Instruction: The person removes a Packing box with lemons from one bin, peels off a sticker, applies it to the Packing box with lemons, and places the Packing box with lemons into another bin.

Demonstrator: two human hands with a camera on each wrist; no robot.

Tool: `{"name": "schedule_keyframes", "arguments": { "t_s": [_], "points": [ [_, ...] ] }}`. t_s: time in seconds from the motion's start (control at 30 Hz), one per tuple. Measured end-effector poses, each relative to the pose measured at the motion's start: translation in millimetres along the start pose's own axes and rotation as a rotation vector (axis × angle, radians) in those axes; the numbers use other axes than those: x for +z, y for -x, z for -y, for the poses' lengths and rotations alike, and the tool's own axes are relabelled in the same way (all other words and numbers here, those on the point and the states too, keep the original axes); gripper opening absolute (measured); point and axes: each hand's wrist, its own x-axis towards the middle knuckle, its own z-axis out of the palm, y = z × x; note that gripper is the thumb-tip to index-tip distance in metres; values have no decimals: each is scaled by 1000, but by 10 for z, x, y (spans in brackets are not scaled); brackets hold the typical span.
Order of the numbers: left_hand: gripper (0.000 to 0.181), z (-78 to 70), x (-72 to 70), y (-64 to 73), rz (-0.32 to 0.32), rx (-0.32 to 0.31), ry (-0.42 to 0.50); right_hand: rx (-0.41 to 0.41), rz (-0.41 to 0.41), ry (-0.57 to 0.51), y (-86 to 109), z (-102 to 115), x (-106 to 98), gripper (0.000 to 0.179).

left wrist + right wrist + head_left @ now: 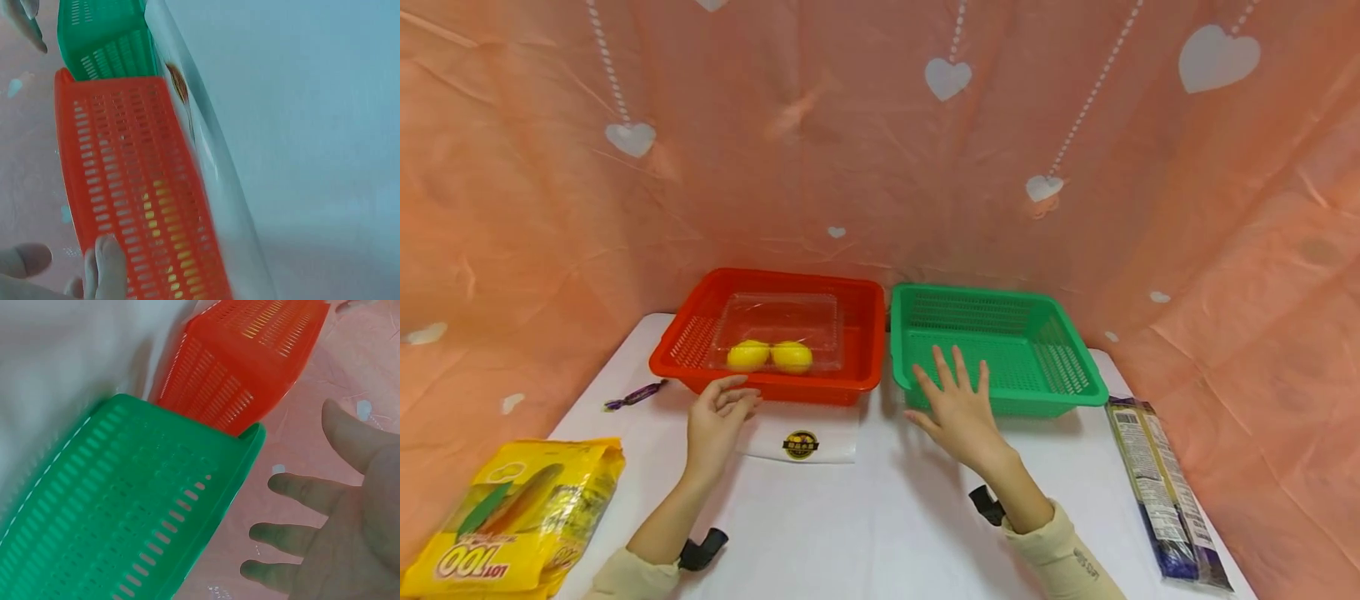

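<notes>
My left hand point(718, 423) hovers by the front rim of a red basket point(698, 377), its fingers loosely bent with nothing in them. Inside that basket, a clear plastic box point(782, 317) holds two yellow lemons point(792, 357); in the left wrist view, yellow shows through the basket slots. A green basket point(1000, 406) stands beside the red one, with no contents visible in it. Over its front edge my right hand point(964, 423) is held with fingers spread and palm down, gripping nothing. From the right wrist view, the fingers point(284, 540) appear straight near the green rim.
A white bag with a black and gold label point(801, 445) lies in front of the red basket. A purple wrapped candy point(636, 396) and a yellow bag point(512, 517) are on the left. Flat purple packages point(1161, 492) lie at right. Behind hangs a pink cloth point(865, 167) with hearts.
</notes>
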Motion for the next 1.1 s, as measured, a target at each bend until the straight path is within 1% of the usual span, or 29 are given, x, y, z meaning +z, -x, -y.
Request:
{"name": "schedule_keyframes", "arguments": {
  "t_s": [0.1,0.17,0.27,0.37,0.47,0.6,0.7,0.8,0.87,1.0,1.1],
  "points": [
    [31,9,29,23,-70,-56,70,-5,-3,-7,-19,24,9,65],
    [33,24,79,28,-127,-87,131,-1,-5,-16,-14,32,19,64],
    [36,46,168,30,-216,-110,215,1,-1,-25,-9,40,38,64],
    [39,60,259,20,-280,-104,330,-1,8,-34,-16,47,56,64],
    [43,69,336,-10,-317,-82,417,-6,9,-46,-39,52,73,63],
    [48,82,400,-46,-362,-79,431,-6,18,-68,-69,65,74,63],
    [53,110,414,-64,-389,-88,418,-2,10,-77,-107,87,68,63],
    [56,133,425,-79,-406,-75,404,4,-5,-77,-175,102,49,62],
    [57,143,433,-90,-417,-58,398,5,-7,-78,-245,109,31,62],
    [58,140,438,-122,-448,-34,402,-1,24,-102,-428,126,-11,63],
    [58,122,422,-146,-454,-47,402,-8,67,-150,-608,157,-69,65]
  ]
}}
